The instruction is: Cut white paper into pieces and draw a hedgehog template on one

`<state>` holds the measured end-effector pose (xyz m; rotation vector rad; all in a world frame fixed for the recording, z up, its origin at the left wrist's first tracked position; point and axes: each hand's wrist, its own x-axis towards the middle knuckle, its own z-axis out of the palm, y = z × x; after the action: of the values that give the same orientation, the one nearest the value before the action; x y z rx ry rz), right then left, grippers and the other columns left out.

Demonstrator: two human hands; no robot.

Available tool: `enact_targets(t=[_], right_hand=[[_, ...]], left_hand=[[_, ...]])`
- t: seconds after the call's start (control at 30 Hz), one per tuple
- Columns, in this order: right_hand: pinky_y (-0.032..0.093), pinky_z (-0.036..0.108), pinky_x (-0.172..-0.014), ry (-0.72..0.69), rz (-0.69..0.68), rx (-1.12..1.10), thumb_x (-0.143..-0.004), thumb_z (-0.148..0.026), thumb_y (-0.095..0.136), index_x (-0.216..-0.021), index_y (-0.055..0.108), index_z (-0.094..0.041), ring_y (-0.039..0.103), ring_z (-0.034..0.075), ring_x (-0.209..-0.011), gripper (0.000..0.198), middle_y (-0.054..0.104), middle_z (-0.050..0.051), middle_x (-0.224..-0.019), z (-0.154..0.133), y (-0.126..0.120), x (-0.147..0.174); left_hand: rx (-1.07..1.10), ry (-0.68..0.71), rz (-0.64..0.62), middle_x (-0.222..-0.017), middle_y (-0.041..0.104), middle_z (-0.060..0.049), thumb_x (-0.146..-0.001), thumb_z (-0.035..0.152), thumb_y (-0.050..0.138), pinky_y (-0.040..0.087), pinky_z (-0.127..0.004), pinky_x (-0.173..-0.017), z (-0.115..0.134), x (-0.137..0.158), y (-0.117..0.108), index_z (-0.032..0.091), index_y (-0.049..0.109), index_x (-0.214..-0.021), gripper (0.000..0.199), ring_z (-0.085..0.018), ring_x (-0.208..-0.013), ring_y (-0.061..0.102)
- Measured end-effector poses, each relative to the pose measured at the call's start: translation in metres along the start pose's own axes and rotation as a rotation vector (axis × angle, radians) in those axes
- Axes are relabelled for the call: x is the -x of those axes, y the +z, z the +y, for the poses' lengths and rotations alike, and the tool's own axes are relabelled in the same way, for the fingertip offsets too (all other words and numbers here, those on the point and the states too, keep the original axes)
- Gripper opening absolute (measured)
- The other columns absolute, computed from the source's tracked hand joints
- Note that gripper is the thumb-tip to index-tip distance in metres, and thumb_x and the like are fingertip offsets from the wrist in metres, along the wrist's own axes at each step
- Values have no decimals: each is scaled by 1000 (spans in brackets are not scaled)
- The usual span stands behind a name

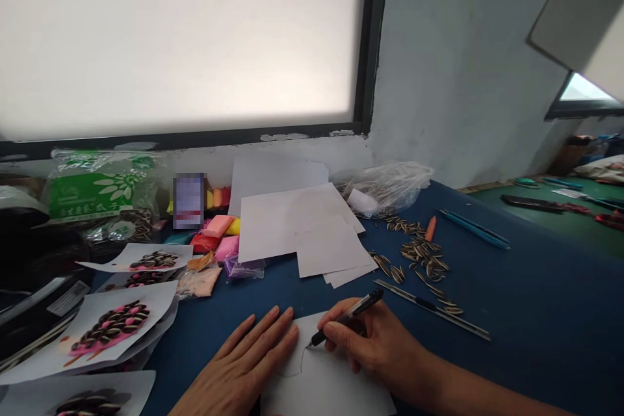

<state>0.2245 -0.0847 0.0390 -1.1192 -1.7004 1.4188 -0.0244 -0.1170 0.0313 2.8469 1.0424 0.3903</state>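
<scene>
In my right hand (375,344) is a black pen (348,316), gripped between thumb and fingers with its tip on a white sheet of paper (322,387). A thin curved line runs from the tip, and another short curve lies lower left, partly covered by my fingers. My left hand (248,357) lies flat with fingers stretched out, over the sheet's left edge. Beyond my hands is a stack of blank white paper (331,244). A thin metal tool (433,312) lies right of the paper, near loose sunflower seeds (424,253).
At left, sheets bear seed-and-clay pictures (110,328). Behind them sit colourful clay packets (219,227) and a green-and-clear bag of seeds (102,192). A crumpled plastic bag (390,185), an orange stick (431,229) and blue tweezers (475,229) lie farther right on the blue table (536,312).
</scene>
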Motion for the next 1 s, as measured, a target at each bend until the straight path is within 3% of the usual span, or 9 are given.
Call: enact_targets(t=[0.3,0.5,0.7,1.0], right_hand=[[45,21,-50,6,16,-6,-88,-34,64,-89,71,-14,55,9,-51,21,65,1,-71,4,0,1],[37,18,-38,68,14,33,-92,-36,59,-94,70,-15,60,12,-56,24,66,3,-76,2,-1,3],[45,20,-51,7,34,46,-91,-33,60,-89,70,-14,58,9,-52,22,65,1,-72,2,-3,2],[44,21,-51,-10,46,41,-92,-34,59,-87,69,-15,58,10,-52,22,65,2,-73,8,-3,3]], left_hand=[[-21,-10,2,-158,26,-3,-101,53,51,37,-47,-111,1,1,-1,34,5,-158,76,-32,-139,38],[-18,-18,-4,-158,27,-2,-101,54,51,35,-46,-113,1,1,1,35,4,-158,76,-30,-140,37],[-24,-20,-13,-157,26,-3,-102,54,48,36,-48,-111,2,1,1,34,4,-158,74,-31,-140,36],[-52,-29,-58,-158,23,-3,-100,54,51,35,-47,-112,3,0,-2,34,6,-158,75,-31,-141,34]])
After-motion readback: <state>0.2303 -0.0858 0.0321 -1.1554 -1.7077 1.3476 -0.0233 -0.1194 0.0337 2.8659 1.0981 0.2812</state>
